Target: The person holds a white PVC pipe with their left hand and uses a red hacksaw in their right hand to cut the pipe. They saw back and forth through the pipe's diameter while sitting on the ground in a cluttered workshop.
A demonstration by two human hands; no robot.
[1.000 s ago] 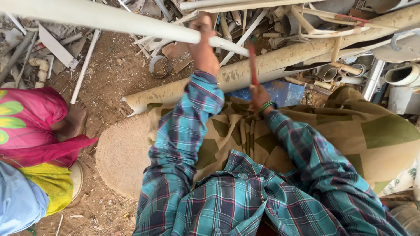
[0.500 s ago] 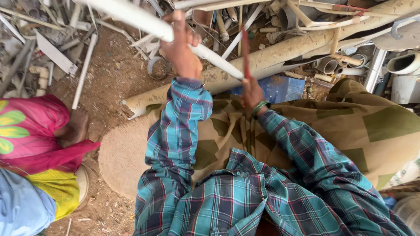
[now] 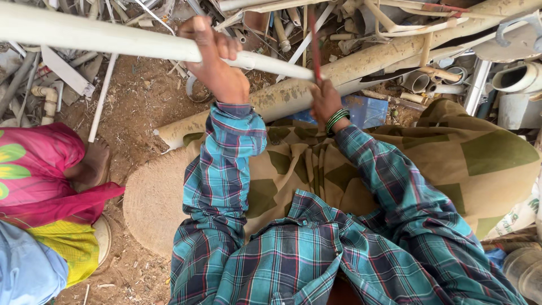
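My left hand (image 3: 214,59) grips a long white plastic pipe (image 3: 101,38) that runs from the left edge across to the middle. My right hand (image 3: 324,101), with green bangles on the wrist, holds a thin reddish blade-like tool (image 3: 314,48) upright against the pipe's right end. Both arms wear a teal plaid shirt. A wide, dirty beige pipe (image 3: 372,59) lies diagonally just behind my hands.
A heap of broken plastic pipes and fittings (image 3: 429,79) covers the dirt ground beyond. Another person in pink and yellow cloth (image 3: 39,181) sits at the left, a bare foot (image 3: 93,164) showing. A round woven mat (image 3: 149,203) lies under me, and a blue container (image 3: 367,110) is near my right hand.
My left hand has pulled the white pipe lower and toward me, swinging its end rightward until it meets the reddish tool in my right hand.
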